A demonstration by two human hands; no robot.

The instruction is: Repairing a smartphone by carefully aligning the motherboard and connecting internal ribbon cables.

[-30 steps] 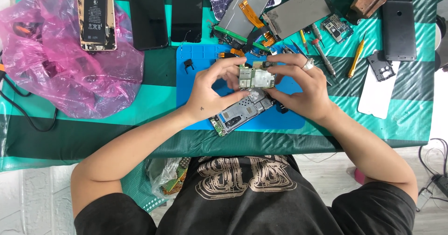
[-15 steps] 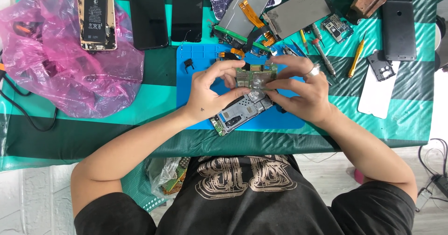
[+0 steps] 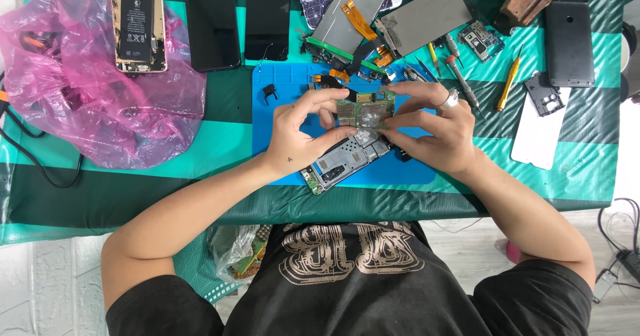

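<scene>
A pink plastic bag [image 3: 100, 96] lies crumpled at the far left of the table, with dark shapes and an orange bit showing dimly through it, what they are I cannot tell; a second, clear bag [image 3: 240, 256] hangs below the near table edge beside the person's lap, holding green circuit scraps.

The green circuit board [image 3: 363, 109] is held up just above the blue work mat [image 3: 280, 103], in the middle of the scene, between both hands; the left hand [image 3: 300, 133] pinches its left end with thumb and curled fingers closed on the edge; the right hand [image 3: 433, 129], with a ring on one finger, grips the right end, thumb beneath and fingers over the top; both hands are closed snugly on the board, neither spread wide. Directly under the board, nearer the person, a metal phone frame [image 3: 347, 163] lies tilted on the mat, partly covered by the hands.

Compared with half a second ago, the board has turned to lie flatter and broader toward the camera, its green face now showing plainly; the hands have stayed in much the same place over the mat, and the frame beneath has not shifted.
</scene>
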